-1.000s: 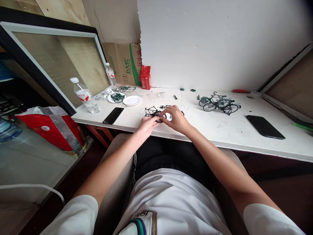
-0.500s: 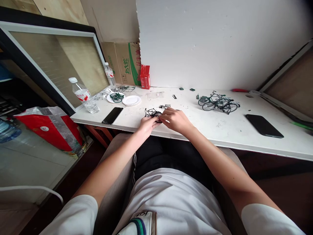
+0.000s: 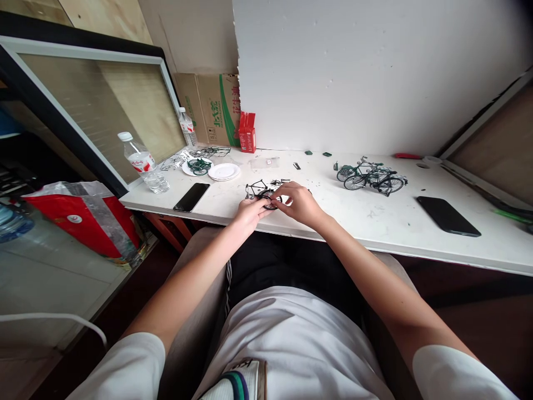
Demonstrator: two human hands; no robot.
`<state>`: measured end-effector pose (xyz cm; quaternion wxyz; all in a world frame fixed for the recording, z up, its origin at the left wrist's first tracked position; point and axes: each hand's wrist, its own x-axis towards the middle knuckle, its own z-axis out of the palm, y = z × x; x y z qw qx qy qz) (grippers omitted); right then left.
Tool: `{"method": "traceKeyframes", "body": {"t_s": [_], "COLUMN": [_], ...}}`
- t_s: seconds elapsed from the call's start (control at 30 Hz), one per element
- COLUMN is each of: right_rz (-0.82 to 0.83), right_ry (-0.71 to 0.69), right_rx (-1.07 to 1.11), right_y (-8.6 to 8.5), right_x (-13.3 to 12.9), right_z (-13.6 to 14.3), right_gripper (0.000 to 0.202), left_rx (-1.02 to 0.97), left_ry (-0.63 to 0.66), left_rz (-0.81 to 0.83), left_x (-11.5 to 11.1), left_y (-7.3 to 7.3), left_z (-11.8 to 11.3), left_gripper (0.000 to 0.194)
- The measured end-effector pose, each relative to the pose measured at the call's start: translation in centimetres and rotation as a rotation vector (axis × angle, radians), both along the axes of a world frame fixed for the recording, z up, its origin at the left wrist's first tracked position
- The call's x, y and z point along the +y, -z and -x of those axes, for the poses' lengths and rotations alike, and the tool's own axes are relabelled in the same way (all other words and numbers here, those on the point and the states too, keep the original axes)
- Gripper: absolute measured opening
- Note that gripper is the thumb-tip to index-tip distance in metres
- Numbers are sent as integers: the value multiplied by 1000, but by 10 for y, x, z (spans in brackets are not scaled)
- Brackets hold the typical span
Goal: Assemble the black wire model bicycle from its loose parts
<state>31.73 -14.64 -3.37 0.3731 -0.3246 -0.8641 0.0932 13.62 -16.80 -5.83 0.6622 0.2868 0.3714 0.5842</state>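
Observation:
A small black model bicycle [image 3: 263, 192], its frame and one wheel showing, is held just above the near edge of the white table. My left hand [image 3: 250, 212] is closed on it from the left and below. At the wheel's right side, the thumb and fingertips of my right hand [image 3: 300, 203] are pinched together; the wheel's rim is at the fingertips, and any tiny part between them is too small to make out. Some small dark parts [image 3: 280, 182] lie on the table just behind the hands.
Finished-looking model bicycles [image 3: 370, 176] stand at the right, near a black phone [image 3: 448, 215]. To the left are another phone [image 3: 191, 197], white plates [image 3: 224, 171], green wheels [image 3: 199, 166] and a water bottle [image 3: 144, 164]. A red box [image 3: 247, 133] stands against the wall.
My right hand has shifted slightly and its fingers have drawn back, so more of the wheel shows. My left hand keeps its hold on the model bicycle, nearly unmoved.

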Motion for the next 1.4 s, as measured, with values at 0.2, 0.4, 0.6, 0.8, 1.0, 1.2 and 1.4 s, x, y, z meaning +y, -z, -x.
{"method": "traceKeyframes", "body": {"t_s": [0.2, 0.4, 0.6, 0.8, 1.0, 1.2, 1.4], "right_rz": [56, 66, 73, 59, -13, -61, -109], "right_ry": [19, 10, -22, 49, 17, 99, 119], "right_rx": [23, 82, 99, 61, 21, -7, -62], "right_y": [0, 3, 4, 4, 5, 5, 5], "right_x": [2, 4, 3, 2, 2, 1, 0], "right_z": [0, 0, 0, -1, -1, -2, -2], "right_gripper": [13, 15, 20, 12, 20, 14, 8], "left_rx": [-16, -17, -20, -7, 2, 9, 37], "left_ry": [22, 13, 24, 17, 9, 2, -49], "left_rz": [-36, -12, -21, 3, 3, -14, -24], "left_x": [2, 5, 6, 4, 3, 4, 2], "left_y": [6, 7, 8, 7, 5, 6, 6], "left_z": [-1, 0, 0, 0, -1, 0, -2], "left_gripper": [10, 10, 13, 13, 16, 18, 20]}}
